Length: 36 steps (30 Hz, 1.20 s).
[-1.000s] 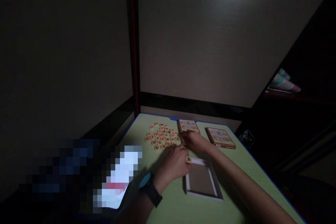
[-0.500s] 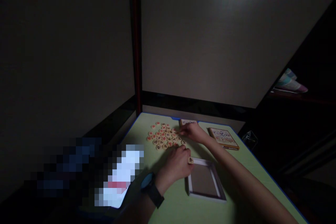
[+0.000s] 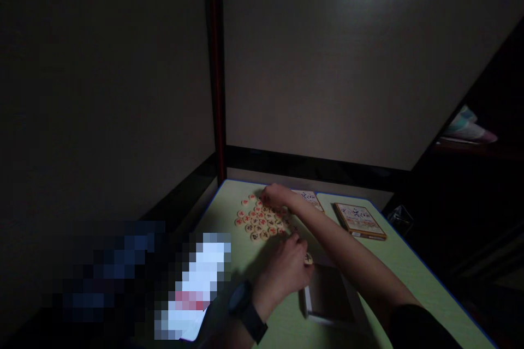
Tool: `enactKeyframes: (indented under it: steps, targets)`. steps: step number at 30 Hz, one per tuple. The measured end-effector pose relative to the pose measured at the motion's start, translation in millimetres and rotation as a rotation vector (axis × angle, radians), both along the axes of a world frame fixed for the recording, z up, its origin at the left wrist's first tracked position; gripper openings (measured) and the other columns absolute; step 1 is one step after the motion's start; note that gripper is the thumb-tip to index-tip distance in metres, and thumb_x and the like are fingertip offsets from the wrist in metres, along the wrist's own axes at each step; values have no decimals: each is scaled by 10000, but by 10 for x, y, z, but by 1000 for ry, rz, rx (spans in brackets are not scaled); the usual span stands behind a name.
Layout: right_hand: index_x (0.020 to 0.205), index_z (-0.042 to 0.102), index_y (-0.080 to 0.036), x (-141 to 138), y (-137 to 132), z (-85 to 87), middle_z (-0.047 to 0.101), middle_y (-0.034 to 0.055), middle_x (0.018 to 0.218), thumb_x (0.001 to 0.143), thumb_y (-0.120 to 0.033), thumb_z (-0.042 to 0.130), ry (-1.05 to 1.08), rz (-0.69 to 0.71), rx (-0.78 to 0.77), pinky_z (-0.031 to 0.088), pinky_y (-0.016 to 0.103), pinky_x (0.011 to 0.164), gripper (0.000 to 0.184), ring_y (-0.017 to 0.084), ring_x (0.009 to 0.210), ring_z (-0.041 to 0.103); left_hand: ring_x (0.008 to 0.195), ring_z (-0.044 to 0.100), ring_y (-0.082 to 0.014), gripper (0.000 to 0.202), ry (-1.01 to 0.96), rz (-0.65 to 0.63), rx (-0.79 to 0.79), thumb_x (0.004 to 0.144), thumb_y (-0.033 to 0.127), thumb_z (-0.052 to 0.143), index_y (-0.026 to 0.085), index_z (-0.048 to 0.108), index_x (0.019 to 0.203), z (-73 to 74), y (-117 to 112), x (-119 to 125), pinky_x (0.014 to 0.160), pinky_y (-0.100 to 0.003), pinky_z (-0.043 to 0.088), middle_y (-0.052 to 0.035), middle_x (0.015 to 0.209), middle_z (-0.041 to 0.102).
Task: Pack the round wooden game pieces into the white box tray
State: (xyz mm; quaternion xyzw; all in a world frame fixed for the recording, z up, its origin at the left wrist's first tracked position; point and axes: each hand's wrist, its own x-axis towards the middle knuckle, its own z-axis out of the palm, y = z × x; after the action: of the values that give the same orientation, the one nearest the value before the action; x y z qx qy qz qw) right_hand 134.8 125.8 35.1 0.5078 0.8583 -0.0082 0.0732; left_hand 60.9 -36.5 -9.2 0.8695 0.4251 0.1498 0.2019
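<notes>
My left hand (image 3: 285, 265), with a dark watch (image 3: 245, 305) on its wrist, is curled at the near side of the pieces. At its fingers is a round Chinese chess piece (image 3: 308, 258) with a black character, beside the corner of an open shallow box (image 3: 308, 305). My right hand (image 3: 277, 195) reaches across to the far edge of a cluster of Chinese chess pieces (image 3: 262, 222), marked in red and black. Its fingers are bent down and pressed together; whatever is between them is hidden. The pieces lie flat and close together.
A printed flat box (image 3: 360, 220) lies on the green table (image 3: 229, 262) at the right. Another printed box (image 3: 310, 199) is partly behind my right forearm. A bright blurred-out screen (image 3: 196, 283) stands at the left. Walls rise behind the table.
My right hand has moved left and away from me, from the right side of the cluster to its far edge. My left hand stays by the box corner. The view has shifted slightly.
</notes>
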Motion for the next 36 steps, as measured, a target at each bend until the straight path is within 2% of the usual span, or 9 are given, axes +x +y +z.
enactKeyframes:
  steps: [9,15,24,28,32,36]
  targets:
    - [977,784,-199,-41,77,-24,772,41,897,746,-75,608,39,17,-89,448,197,638,316,155,739,678,1249,499,-279,303,-65,-7,-21,834,237,524,136,628,1101,-170,42,21,1084,-368,405,-150,1303,573]
    - [984,783,-155,-41,100,-32,767,57,870,734,-52,592,67,-12,-105,460,201,624,331,176,754,679,1244,505,-286,318,-76,-3,-19,832,243,538,122,626,1113,-159,35,20,1077,-377,415,-158,1319,564]
    - [1084,749,-190,-54,52,1,764,38,992,700,6,599,56,0,-146,465,172,651,456,159,816,693,1176,532,-280,303,-77,-4,-21,825,263,555,126,635,1082,-167,34,21,1035,-369,438,-149,1285,575]
    - [1059,749,-180,-86,43,-22,758,59,1001,731,-12,589,6,-3,-140,457,181,681,402,166,854,695,1148,546,-283,277,-63,-2,-8,822,258,556,134,638,1056,-143,32,13,1011,-381,447,-138,1227,597]
    - [995,750,-137,-130,25,-59,742,122,1036,765,-42,588,-35,-8,-115,457,209,719,297,196,905,691,1119,562,-273,254,-50,-13,1,820,241,552,142,639,1037,-146,52,16,988,-383,452,-127,1206,604]
    - [1020,728,-99,-112,-31,-12,730,166,1038,820,-77,541,-4,-3,-61,449,226,689,274,210,887,685,1187,531,-281,244,-61,-21,-13,826,235,555,134,640,1032,-158,61,23,1033,-378,422,-143,1211,602]
